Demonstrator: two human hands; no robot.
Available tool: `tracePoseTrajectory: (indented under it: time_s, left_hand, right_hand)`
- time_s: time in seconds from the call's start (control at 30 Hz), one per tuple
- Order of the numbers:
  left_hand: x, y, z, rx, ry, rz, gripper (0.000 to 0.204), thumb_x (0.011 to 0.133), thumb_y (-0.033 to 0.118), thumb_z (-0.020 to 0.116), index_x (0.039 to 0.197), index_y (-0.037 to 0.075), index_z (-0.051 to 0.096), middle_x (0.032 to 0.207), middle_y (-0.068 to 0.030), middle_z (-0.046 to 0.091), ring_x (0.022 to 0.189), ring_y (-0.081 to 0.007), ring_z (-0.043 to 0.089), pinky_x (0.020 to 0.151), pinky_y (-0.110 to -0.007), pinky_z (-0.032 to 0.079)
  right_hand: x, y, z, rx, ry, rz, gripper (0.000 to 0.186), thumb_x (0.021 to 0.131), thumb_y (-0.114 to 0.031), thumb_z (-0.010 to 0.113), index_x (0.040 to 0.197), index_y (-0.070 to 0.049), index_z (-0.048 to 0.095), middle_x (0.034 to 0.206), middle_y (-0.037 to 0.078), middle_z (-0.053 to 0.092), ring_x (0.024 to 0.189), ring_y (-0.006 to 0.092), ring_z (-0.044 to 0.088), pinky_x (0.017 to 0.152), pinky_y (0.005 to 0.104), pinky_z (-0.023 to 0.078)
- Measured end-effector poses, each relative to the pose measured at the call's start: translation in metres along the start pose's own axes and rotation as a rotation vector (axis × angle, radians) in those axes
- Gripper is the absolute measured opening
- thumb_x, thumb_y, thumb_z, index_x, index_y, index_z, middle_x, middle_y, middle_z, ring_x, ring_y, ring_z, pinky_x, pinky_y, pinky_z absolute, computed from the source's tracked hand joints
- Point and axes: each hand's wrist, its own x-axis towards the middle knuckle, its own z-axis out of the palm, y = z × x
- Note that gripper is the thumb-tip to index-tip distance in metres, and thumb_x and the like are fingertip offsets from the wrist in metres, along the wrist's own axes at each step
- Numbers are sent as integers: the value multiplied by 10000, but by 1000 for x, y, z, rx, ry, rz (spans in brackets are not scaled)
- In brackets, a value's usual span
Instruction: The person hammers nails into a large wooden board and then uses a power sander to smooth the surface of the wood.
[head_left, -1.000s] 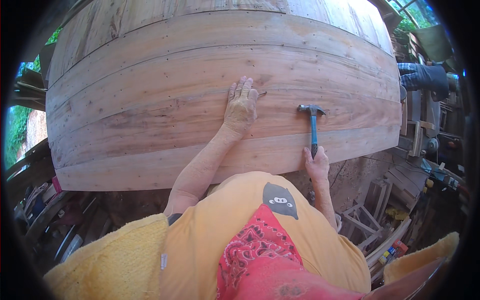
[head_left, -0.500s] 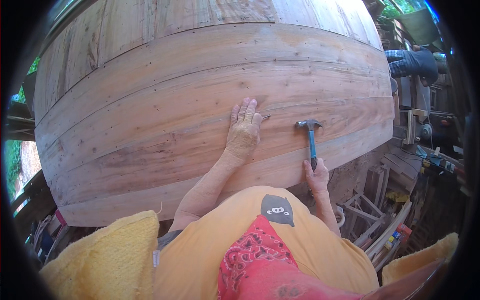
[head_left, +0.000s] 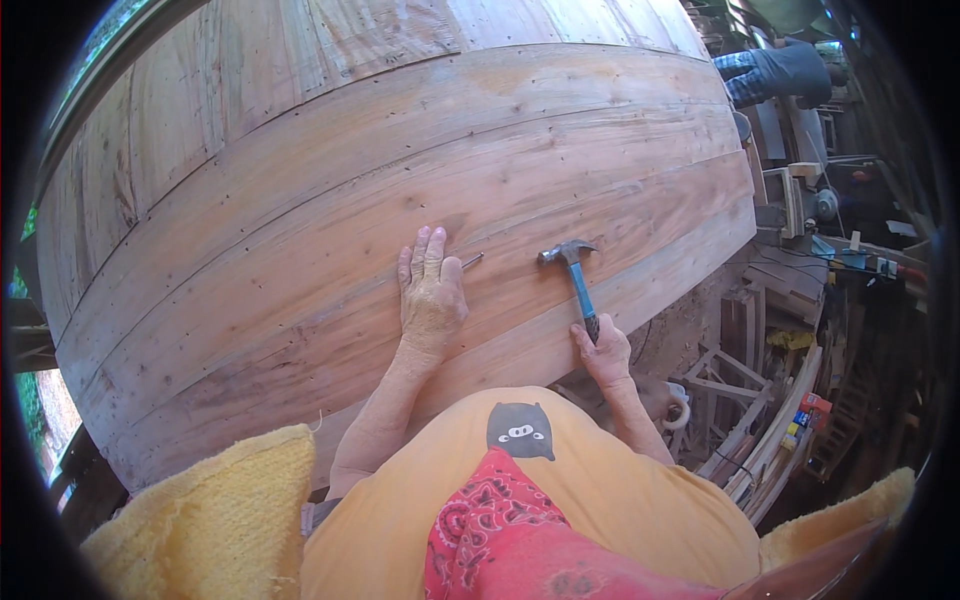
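My left hand (head_left: 432, 290) lies on the curved wooden planking (head_left: 330, 215), its fingers stretched along the boards. A thin metal punch (head_left: 473, 260) juts out to the right from under its thumb, its tip near a plank seam. The rest of the punch is hidden by the hand. In my right hand (head_left: 603, 352), closed round the lower end of the handle, is a claw hammer (head_left: 580, 285) with a blue and black grip. The hammer's head is to the right of the punch, over the planks, and I cannot tell whether it touches them.
Small dark fastener holes dot the planks. To the right lie wooden offcuts and frames (head_left: 730, 400), a stack of long boards (head_left: 775, 450) and assorted tools. A person in a dark top (head_left: 790, 75) is at the far right. Yellow fabric (head_left: 215, 510) hangs at the lower left.
The whole view has swung, so planks, hands and hammer appear further left and slightly tilted. Against the wood, my left hand and the punch keep their place; the hammer is held much as before.
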Motion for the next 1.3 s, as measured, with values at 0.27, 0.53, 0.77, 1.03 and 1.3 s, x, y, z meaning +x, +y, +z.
tracePoseTrajectory:
  time_s: [0.27, 0.53, 0.77, 1.03, 1.3]
  left_hand:
    - [1, 3, -1, 22, -23, -16, 86, 980, 98, 694, 1025, 76, 625, 1577, -189, 543, 1537, -387, 427, 1271, -570, 283]
    - [2, 4, -2, 20, -18, -23, 66, 1025, 118, 640, 998, 58, 640, 1555, -198, 557, 1526, -390, 444, 1262, -580, 292]
    - [2, 4, -4, -1, -17, -22, 67, 1026, 119, 639, 1004, 55, 641, 1558, -196, 556, 1526, -390, 444, 1264, -580, 288]
    - [2, 3, -1, 2, -11, -16, 70, 1023, 129, 650, 1013, 60, 645, 1554, -196, 562, 1522, -386, 444, 1266, -575, 287]
    - [4, 4, -2, 37, -19, -6, 62, 1014, 127, 656, 1013, 66, 647, 1551, -189, 564, 1531, -377, 432, 1268, -576, 284]
  right_hand:
    - [-1, -3, -3, 1, -15, 25, 413, 952, -444, 793, 927, -89, 583, 736, 177, 665, 717, 429, 681, 644, 515, 524]
    - [0, -4, -1, 27, -7, 57, 429, 952, -467, 787, 928, -86, 592, 732, 184, 652, 717, 437, 674, 646, 514, 522]
    - [-1, -5, -2, 14, -2, 48, 411, 951, -448, 791, 927, -87, 597, 742, 183, 660, 734, 437, 680, 657, 514, 526]
    - [0, -4, 0, 12, 9, 52, 430, 948, -458, 791, 911, -86, 581, 736, 188, 660, 742, 441, 681, 657, 520, 523]
    - [0, -8, -2, -50, 26, 47, 499, 938, -529, 776, 909, -78, 565, 745, 179, 682, 751, 419, 705, 667, 516, 538]
